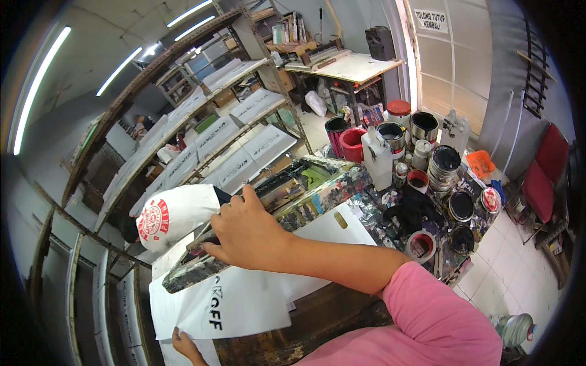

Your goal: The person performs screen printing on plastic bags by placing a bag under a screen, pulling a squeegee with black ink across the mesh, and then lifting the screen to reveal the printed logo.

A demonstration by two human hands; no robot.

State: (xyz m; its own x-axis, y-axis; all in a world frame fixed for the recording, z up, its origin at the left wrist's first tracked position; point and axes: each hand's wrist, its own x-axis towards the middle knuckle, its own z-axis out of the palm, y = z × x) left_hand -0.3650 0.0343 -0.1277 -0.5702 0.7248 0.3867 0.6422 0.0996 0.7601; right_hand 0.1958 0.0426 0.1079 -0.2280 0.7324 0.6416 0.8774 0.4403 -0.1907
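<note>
A paint-smeared screen-printing frame (329, 190) stands tilted over the work table. My right hand (250, 232) reaches across from the right, its fingers closed around the frame's near left part; whether a squeegee is also under the palm is hidden. Beneath the frame lies a flat white bag (256, 311) with black lettering, partly covered by the frame and my forearm. At the lower edge my left hand (186, 348) pinches the near left corner of this bag. A second white sheet with an oval handle cut-out (340, 220) shows beyond my right forearm.
To the right, a stained table holds several ink cans (444, 161), a white jug (377, 158), a black rag (415, 210) and a tape roll (420, 245). Metal shelves (256, 152) carry printed white bags. Beyond the frame, a person in a white shirt (177, 216) bends over.
</note>
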